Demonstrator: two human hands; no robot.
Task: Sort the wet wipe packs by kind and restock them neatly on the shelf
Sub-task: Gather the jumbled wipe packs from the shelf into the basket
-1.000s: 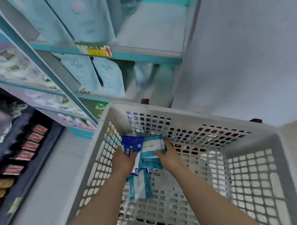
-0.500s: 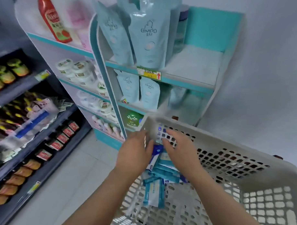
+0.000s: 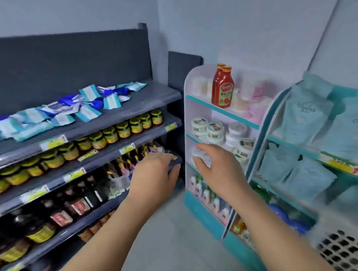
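This is a small shop: tiered grey shelves (image 3: 151, 93) carry yellow price labels (image 3: 52, 144) on their front edges and rows of like jars (image 3: 123, 129); beside them, display stands (image 3: 189, 85) hold ketchup bottles (image 3: 222, 90) and teal pouches (image 3: 305, 113). A perforated plastic basket (image 3: 340, 252) sits at the lower right.

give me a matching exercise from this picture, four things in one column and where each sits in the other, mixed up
Things:
1. wet wipe packs
2. red sauce bottle
3. green-lidded jars
4. white basket

Places:
A. bottom right corner of the view
B. top grey shelf
C. top level of the white and teal stand
D. second grey shelf, one level below the wipes

Pairs: 1-B, 2-C, 3-D, 4-A
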